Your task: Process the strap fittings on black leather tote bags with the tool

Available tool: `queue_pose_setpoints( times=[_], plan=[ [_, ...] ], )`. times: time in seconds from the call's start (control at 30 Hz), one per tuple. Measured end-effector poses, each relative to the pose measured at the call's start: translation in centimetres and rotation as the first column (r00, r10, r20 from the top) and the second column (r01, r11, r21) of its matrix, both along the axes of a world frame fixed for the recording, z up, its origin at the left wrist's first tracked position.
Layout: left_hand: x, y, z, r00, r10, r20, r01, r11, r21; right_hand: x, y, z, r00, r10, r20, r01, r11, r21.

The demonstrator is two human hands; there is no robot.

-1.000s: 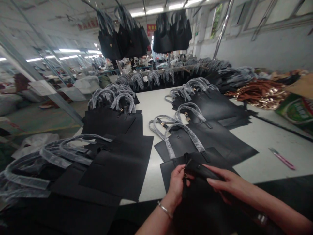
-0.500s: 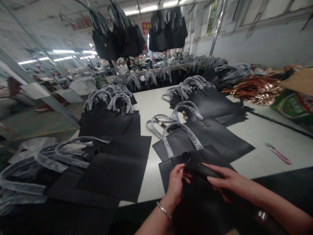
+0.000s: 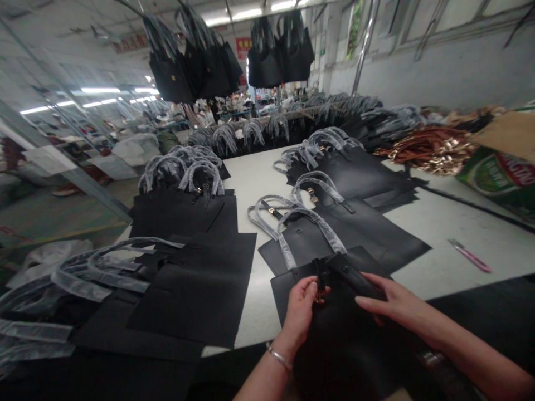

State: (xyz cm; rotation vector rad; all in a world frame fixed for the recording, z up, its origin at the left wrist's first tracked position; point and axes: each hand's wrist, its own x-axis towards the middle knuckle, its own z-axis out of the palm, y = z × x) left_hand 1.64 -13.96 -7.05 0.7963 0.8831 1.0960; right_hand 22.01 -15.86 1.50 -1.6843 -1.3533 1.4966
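A black leather bag panel with plastic-wrapped handles lies before me at the table's near edge. My left hand pinches a short black strap with a gold-coloured buckle at the panel's top edge. Opposite it, my right hand is closed around a wider black leather strap, whose end points up towards the handles. The strap's lower part runs under my right forearm, where a metal fitting shows. The fingers beneath the strap are mostly hidden.
More black bag panels with wrapped handles lie in piles on both sides of the white table. Pink-handled snips rest at the right. Behind them are brown straps and a green carton. Finished-looking bags hang overhead.
The wide strap's end has swung up towards the handles, and my right hand has shifted along with it. My left hand keeps its hold on the buckled strap. The view has turned slightly right.
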Motion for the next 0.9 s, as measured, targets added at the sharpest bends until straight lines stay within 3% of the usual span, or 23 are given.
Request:
queue_pose_setpoints(
  times=[0.13, 0.33, 0.5, 0.63, 0.73, 0.83, 0.9],
  plan=[
    [1.1, 0.2, 0.4, 1.000, -0.008, -0.018, 0.008, 1.000, -0.004, -1.3, 1.5, -0.8, 0.998, -0.008, 0.066, 0.002, 0.997, 0.081],
    [3.8, -0.7, -0.6, 0.996, 0.093, -0.003, -0.093, 0.993, -0.076, -2.7, 3.4, -3.9, 0.979, -0.106, 0.176, 0.065, 0.972, 0.226],
    [3.8, -0.5, -0.5, 0.984, 0.070, -0.164, -0.078, 0.996, -0.043, -2.6, 3.8, -5.9, 0.968, -0.128, 0.216, 0.071, 0.965, 0.253],
    [2.6, 0.4, 0.3, 0.922, 0.113, -0.371, -0.064, 0.988, 0.142, -2.4, 3.8, -6.0, 0.973, -0.105, 0.207, 0.047, 0.963, 0.267],
    [1.8, 1.3, 1.1, 0.868, 0.150, -0.474, 0.023, 0.940, 0.340, -2.6, 3.7, -5.6, 0.972, -0.100, 0.212, 0.040, 0.962, 0.272],
    [1.4, 2.2, 1.6, 0.837, 0.070, -0.542, 0.169, 0.910, 0.379, -2.7, 3.7, -5.3, 0.968, -0.106, 0.227, 0.039, 0.959, 0.280],
    [1.2, 2.7, 1.8, 0.832, 0.034, -0.554, 0.207, 0.908, 0.366, -2.8, 3.7, -5.3, 0.966, -0.112, 0.234, 0.043, 0.959, 0.282]
  ],
)
